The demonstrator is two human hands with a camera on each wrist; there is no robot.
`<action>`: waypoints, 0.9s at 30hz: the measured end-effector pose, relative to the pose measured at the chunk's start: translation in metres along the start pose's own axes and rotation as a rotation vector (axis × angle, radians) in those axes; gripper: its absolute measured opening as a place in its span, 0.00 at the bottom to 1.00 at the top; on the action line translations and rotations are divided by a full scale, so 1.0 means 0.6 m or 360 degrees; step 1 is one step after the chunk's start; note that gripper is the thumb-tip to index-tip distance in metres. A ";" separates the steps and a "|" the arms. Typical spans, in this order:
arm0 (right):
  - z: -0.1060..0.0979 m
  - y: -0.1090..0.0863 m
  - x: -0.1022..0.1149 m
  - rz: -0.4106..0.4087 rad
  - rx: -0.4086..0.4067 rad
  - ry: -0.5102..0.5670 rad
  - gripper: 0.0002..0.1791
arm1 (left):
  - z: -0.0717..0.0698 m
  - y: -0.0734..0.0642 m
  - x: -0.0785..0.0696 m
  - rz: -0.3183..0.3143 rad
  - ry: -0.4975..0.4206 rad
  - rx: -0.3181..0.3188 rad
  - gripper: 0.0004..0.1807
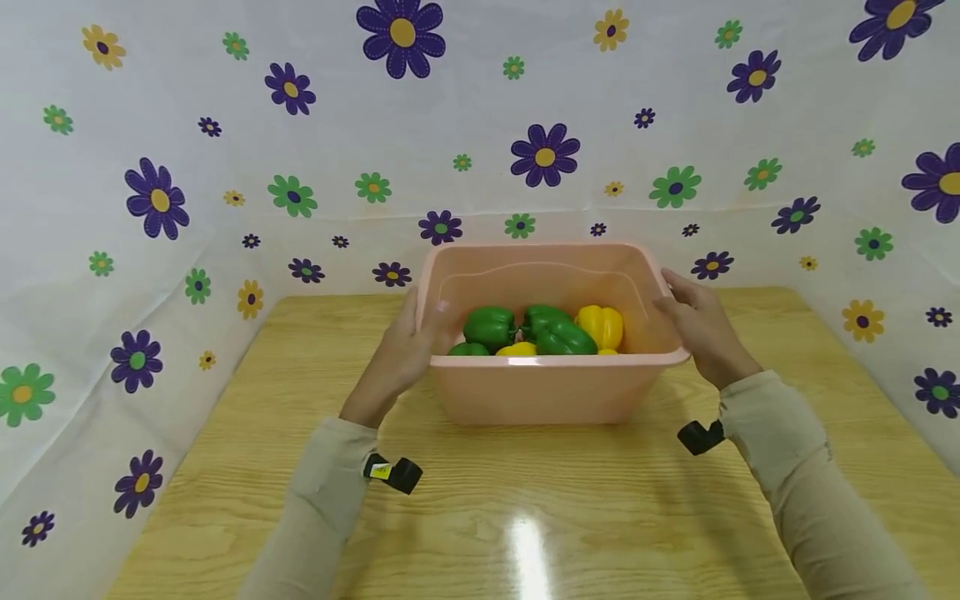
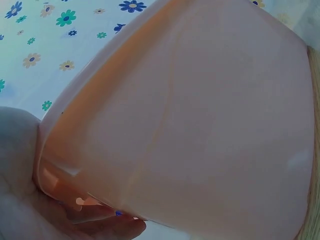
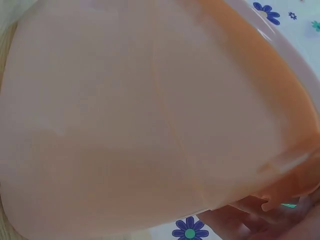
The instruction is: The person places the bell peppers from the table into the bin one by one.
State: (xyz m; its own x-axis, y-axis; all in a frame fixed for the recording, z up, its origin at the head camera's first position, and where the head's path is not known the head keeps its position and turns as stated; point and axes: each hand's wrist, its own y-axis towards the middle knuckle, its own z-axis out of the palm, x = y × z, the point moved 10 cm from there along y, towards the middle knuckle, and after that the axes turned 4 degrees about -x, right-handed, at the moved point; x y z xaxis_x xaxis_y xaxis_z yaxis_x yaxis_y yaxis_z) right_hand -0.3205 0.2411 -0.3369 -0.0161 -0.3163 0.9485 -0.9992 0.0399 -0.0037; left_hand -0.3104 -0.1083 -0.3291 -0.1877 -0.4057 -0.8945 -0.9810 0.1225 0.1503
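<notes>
A pink plastic tub (image 1: 540,390) stands between my two hands, with green bell peppers (image 1: 489,327) and yellow bell peppers (image 1: 600,327) inside. My left hand (image 1: 405,346) grips its left end at the rim, and my right hand (image 1: 697,321) grips the right end the same way, thumb over the rim. In the left wrist view the tub's outer wall (image 2: 210,115) fills most of the picture, with fingers (image 2: 115,227) curled under the rim. The right wrist view shows the wall (image 3: 110,110) and fingers (image 3: 240,220) beneath the rim. The tub's front wall hides the lower peppers.
Under the tub is a wood-grain table (image 1: 465,508) with a bright light reflection near its front. A white cloth (image 1: 450,108) printed with purple, green and yellow flowers hangs behind the table and along both sides.
</notes>
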 end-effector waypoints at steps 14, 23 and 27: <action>-0.001 -0.004 -0.005 0.0028 -0.0040 -0.0014 0.34 | 0.007 0.005 -0.005 0.0041 -0.0121 0.0064 0.39; 0.000 -0.006 -0.004 -0.0027 -0.0063 0.0010 0.33 | 0.009 0.003 -0.003 0.0060 -0.0139 0.0050 0.43; 0.000 -0.007 -0.001 -0.0033 -0.0085 0.0020 0.33 | 0.007 0.000 0.000 0.0011 -0.0111 0.0023 0.45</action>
State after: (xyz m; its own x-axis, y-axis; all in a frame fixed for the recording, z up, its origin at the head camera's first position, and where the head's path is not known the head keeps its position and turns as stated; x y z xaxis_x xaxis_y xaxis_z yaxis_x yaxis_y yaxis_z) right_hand -0.3162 0.2414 -0.3375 0.0056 -0.3057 0.9521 -0.9959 0.0842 0.0329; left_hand -0.3103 -0.1047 -0.3311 -0.1900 -0.3411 -0.9206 -0.9789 0.1381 0.1509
